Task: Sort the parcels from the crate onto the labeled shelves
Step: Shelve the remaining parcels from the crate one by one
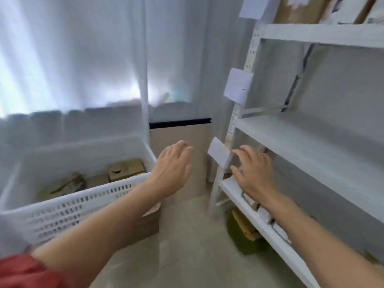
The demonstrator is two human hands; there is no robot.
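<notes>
A white perforated crate [68, 208] stands at the lower left with several brown cardboard parcels [126, 169] inside. On the right is a white metal shelf unit [311, 150] with paper labels [238, 86] taped to its post. My left hand [172, 169] hovers with fingers apart, holding nothing, just right of the crate's corner. My right hand [253, 173] is also spread and holds nothing, above the low shelf's front edge, beside a lower label [219, 151]. A few small packets [264, 213] lie on the low shelf under my right forearm. The view is blurred.
A beige cabinet with a dark top edge [180, 123] stands between crate and shelves. White curtains [72, 59] hang behind. Brown boxes [301, 9] sit on the top shelf. A green and yellow item [243, 233] lies on the floor under the bottom shelf.
</notes>
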